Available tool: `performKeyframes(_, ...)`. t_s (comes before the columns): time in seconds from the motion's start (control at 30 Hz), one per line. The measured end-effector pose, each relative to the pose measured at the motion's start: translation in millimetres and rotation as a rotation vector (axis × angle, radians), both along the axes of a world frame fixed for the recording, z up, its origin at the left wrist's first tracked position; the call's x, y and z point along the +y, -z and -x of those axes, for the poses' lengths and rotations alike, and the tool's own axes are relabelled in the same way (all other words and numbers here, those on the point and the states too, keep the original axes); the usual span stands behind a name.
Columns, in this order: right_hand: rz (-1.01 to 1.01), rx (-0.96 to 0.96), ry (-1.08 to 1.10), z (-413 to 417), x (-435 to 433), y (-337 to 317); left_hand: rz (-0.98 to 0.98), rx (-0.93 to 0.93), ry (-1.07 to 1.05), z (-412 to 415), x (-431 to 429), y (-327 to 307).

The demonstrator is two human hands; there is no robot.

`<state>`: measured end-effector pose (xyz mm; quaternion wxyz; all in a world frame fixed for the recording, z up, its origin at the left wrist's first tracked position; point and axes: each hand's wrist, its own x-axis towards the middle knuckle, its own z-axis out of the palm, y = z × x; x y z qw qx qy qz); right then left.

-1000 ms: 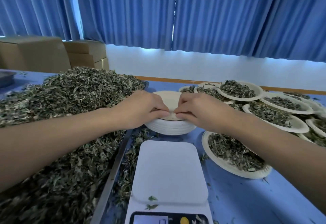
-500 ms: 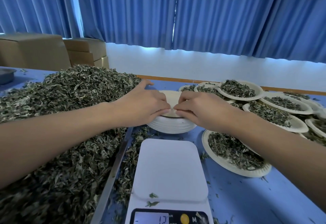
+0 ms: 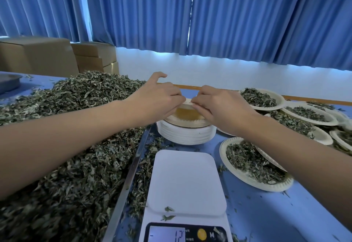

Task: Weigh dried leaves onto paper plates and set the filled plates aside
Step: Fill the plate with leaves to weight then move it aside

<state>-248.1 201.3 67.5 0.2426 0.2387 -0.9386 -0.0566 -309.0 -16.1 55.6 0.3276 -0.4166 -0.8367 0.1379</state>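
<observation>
A stack of empty white paper plates [image 3: 185, 134] stands on the blue table behind a white digital scale [image 3: 185, 180] whose display shows 12. Above the stack, my left hand [image 3: 158, 99] and my right hand [image 3: 219, 106] pinch the near rim of a lifted plate or a few plates [image 3: 187, 114], tilted up so the shaded underside faces me. A big heap of dried leaves [image 3: 72, 127] fills a metal tray on the left. Several filled plates, the nearest one [image 3: 253, 165] beside the scale, lie on the right.
The tray's metal edge [image 3: 131, 171] runs diagonally beside the scale, with loose leaves spilled along it. Cardboard boxes [image 3: 38, 56] stand at the back left under blue curtains. A grey pan [image 3: 9, 82] sits at the far left edge.
Both hands have risen from the stack, lifting the pinched plate rim and tilting it up. My left index finger has spread away from the rest.
</observation>
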Motion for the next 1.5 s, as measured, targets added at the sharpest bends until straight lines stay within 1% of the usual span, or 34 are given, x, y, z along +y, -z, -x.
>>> performKeyframes(0.1,0.012,0.004,-0.009,-1,1,0,-0.068,-0.119,0.003,-1,1,-5)
performKeyframes(0.2,0.061,-0.007,-0.059,-9,3,-1,-0.172,-0.223,0.142,-9,-4,-7)
performKeyframes(0.27,0.079,-0.007,-0.097,-18,6,-2,-0.235,-0.251,0.241,-19,-9,-7)
performKeyframes(0.4,0.127,0.025,-0.208,-50,6,6,-0.301,-0.371,0.357,-47,-18,-6)
performKeyframes(0.47,0.13,0.068,-0.267,-71,5,18,-0.288,-0.404,0.398,-67,-23,0)
performKeyframes(0.6,0.065,0.114,-0.35,-111,2,57,-0.16,-0.345,0.447,-110,-37,26)
performKeyframes(0.63,0.08,0.139,-0.353,-118,4,66,-0.13,-0.337,0.445,-117,-41,33)
performKeyframes(0.67,0.136,0.167,-0.342,-124,6,75,-0.104,-0.338,0.445,-123,-43,39)
performKeyframes(0.73,0.341,0.21,-0.285,-132,12,88,-0.082,-0.384,0.437,-133,-47,46)
performKeyframes(0.8,0.516,0.219,-0.189,-136,20,97,-0.11,-0.544,0.416,-139,-48,48)
performKeyframes(0.83,0.571,0.202,-0.122,-137,24,99,-0.162,-0.644,0.401,-143,-48,48)
performKeyframes(0.87,0.611,0.166,-0.05,-136,28,101,-0.231,-0.712,0.382,-146,-48,48)
performKeyframes(0.9,0.633,0.125,0.009,-136,31,103,-0.306,-0.723,0.35,-148,-48,48)
performKeyframes(0.97,0.646,0.054,0.065,-136,37,108,-0.448,-0.622,0.252,-144,-50,47)
performKeyframes(1.03,0.641,-0.004,0.09,-137,39,112,-0.58,-0.502,0.083,-129,-54,43)
performKeyframes(1.07,0.62,-0.038,0.104,-137,39,115,-0.589,-0.432,-0.058,-119,-57,43)
performKeyframes(1.1,0.588,-0.071,0.123,-136,39,117,-0.542,-0.378,-0.24,-107,-59,43)
performKeyframes(1.13,0.554,-0.098,0.143,-135,39,118,-0.465,-0.378,-0.434,-97,-62,44)
performKeyframes(1.17,0.528,-0.113,0.158,-135,38,119,-0.395,-0.438,-0.598,-87,-65,46)
performKeyframes(1.2,0.513,-0.117,0.168,-134,38,120,-0.344,-0.536,-0.715,-80,-68,48)
performKeyframes(1.23,0.507,-0.112,0.174,-134,38,120,-0.304,-0.644,-0.778,-74,-71,51)
performKeyframes(1.27,0.509,-0.107,0.177,-134,39,121,-0.266,-0.728,-0.799,-70,-74,54)
performKeyframes(1.3,0.513,-0.104,0.18,-134,39,121,-0.241,-0.77,-0.799,-67,-75,56)
performKeyframes(1.33,0.516,-0.1,0.182,-134,39,120,-0.237,-0.766,-0.786,-65,-77,58)
performKeyframes(1.43,0.497,-0.102,0.185,-135,38,120,-0.271,-0.662,-0.72,-70,-73,60)
performKeyframes(1.5,0.488,-0.107,0.186,-135,37,120,-0.342,-0.597,-0.682,-74,-70,62)
